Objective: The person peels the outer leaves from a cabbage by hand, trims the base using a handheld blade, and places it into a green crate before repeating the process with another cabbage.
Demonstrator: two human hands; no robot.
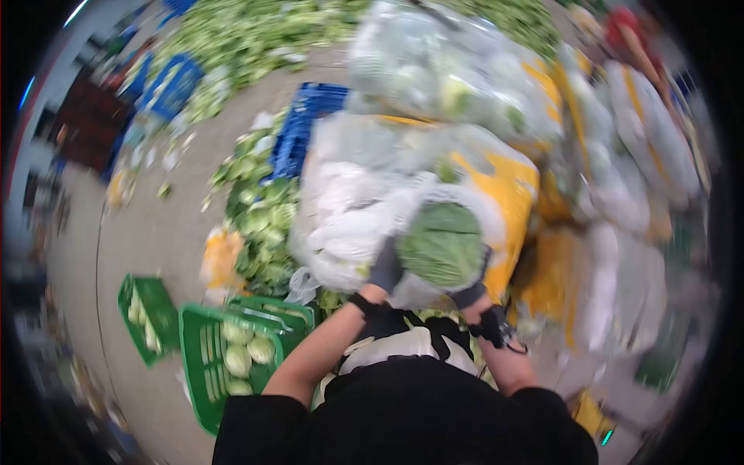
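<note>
A round green cabbage point(442, 244) is between my two gloved hands, in front of my body. Whitish, see-through wrapping or netting surrounds it, blurred by motion. My left hand point(386, 267), in a dark grey glove, grips its left side. On the lower right side, my right hand point(473, 291) holds it too; its fingers are partly hidden. Just beyond the cabbage is a large clear plastic bag point(341, 190) filled with white-wrapped pieces, with a yellow panel on its right.
More filled bags point(457, 70) are stacked behind and to the right. A green basket point(205, 364) with several cabbages stands left of me, near a smaller green crate point(147, 318). Loose leaves point(263, 232) and a blue crate point(310, 116) lie beyond. A person in red point(632, 39) is at upper right.
</note>
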